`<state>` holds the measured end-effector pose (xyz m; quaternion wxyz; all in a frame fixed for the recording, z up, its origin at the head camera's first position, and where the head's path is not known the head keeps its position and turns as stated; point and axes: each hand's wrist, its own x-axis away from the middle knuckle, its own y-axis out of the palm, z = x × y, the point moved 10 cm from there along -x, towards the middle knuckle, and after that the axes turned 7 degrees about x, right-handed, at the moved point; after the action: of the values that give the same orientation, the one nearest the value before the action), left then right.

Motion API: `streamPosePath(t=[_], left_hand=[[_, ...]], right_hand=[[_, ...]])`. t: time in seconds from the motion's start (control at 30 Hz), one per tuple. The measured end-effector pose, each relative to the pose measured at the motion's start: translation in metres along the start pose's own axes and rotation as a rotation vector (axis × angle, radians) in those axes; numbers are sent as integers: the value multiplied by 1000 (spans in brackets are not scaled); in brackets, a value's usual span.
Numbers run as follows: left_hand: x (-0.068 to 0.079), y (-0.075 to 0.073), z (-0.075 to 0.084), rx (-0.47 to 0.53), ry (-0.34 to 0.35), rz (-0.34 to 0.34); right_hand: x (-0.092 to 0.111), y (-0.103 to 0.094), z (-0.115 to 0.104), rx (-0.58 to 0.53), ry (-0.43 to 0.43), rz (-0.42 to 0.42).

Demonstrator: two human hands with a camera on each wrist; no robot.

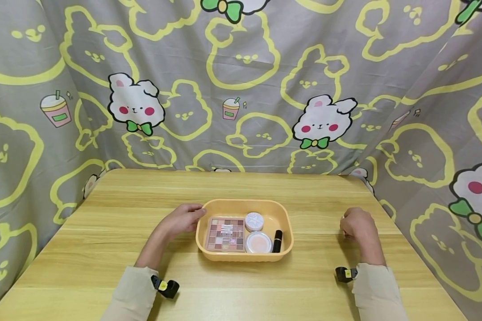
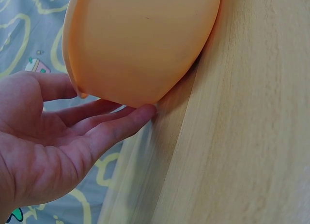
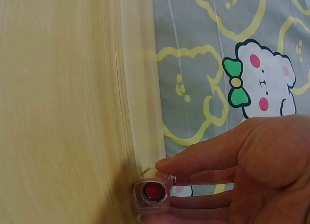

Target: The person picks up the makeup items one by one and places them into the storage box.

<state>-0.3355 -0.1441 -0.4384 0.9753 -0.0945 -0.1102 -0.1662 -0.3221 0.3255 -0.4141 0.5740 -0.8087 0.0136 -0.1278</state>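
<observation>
1. The left grip [image 1: 182, 220] pinches the left end of a yellow-orange tray [image 1: 245, 257], one digit up at the rim and other fingers beneath it along the outer wall
2. The tray sits near the middle of the bench [image 1: 241, 292], between the two arms, its long side running left to right
3. Inside the tray, on the left, lies a square palette [image 1: 225, 240] with rows of small brown, pink and pale squares
4. To the right of the palette, towards the far side, is a round white case [image 1: 254, 220] with a star on its top
5. Just nearer than that case lies a round compact [image 1: 259, 243] with a pale pink centre
6. At the tray's right end a slim black tube [image 1: 277, 241] leans slightly off straight, beside the compact
7. The right grip [image 3: 242, 161], well apart from the tray on its right, pinches a small clear container [image 3: 151, 194] between thumb and fingers; its end shows a dark ring round a red middle
8. I cannot tell whether the container touches the bench
9. Behind the bench hangs a grey curtain [image 1: 176, 49] with yellow outlines and white rabbit heads
</observation>
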Motion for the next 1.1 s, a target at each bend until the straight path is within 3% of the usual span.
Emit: streamPosePath(t=[0.33, 1.1], left_hand=[[1, 1, 1, 3, 15, -11], [1, 0, 0, -3, 14, -8]], right_hand=[[-2, -4, -1, 34, -18, 20], [1, -8, -8, -19, -44, 51]])
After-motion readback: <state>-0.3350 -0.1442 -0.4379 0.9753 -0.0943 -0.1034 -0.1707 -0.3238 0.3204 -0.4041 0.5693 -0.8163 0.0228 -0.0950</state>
